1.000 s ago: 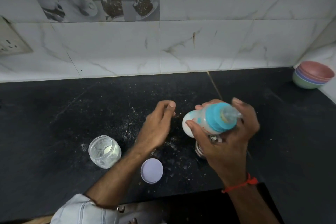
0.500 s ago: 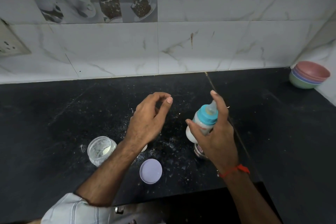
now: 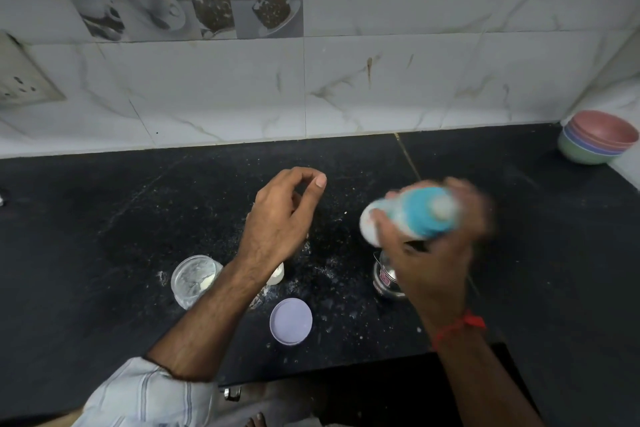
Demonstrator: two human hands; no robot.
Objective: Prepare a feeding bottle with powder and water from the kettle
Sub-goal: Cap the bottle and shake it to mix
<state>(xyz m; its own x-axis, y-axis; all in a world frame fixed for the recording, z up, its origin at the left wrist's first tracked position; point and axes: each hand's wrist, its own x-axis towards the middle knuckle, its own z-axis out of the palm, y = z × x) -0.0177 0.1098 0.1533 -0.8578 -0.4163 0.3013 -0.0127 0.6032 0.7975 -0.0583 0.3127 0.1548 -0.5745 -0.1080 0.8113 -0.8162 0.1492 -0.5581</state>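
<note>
My right hand (image 3: 433, 253) grips a feeding bottle (image 3: 412, 215) with a white body, a blue collar and a clear teat. The bottle is tilted, its teat towards the camera and right, and blurred by motion above the black counter (image 3: 104, 218). My left hand (image 3: 280, 215) hovers to its left, holding nothing, its fingers loosely curled. Under the left forearm stands an open clear jar (image 3: 194, 279) with white powder at its bottom. Its lilac lid (image 3: 290, 321) lies flat near the counter's front edge. A small steel vessel (image 3: 386, 276) stands under my right hand, partly hidden.
White powder is scattered over the counter around the jar and hands. A small white object (image 3: 277, 276) peeks out beside my left wrist. Stacked coloured bowls (image 3: 595, 142) sit in the back right corner. A wall socket (image 3: 20, 80) is at the left. No kettle is in view.
The bottle was upright half a second ago; now it is tipped over and blurred in my right hand. My left hand has stayed beside it, hardly moving.
</note>
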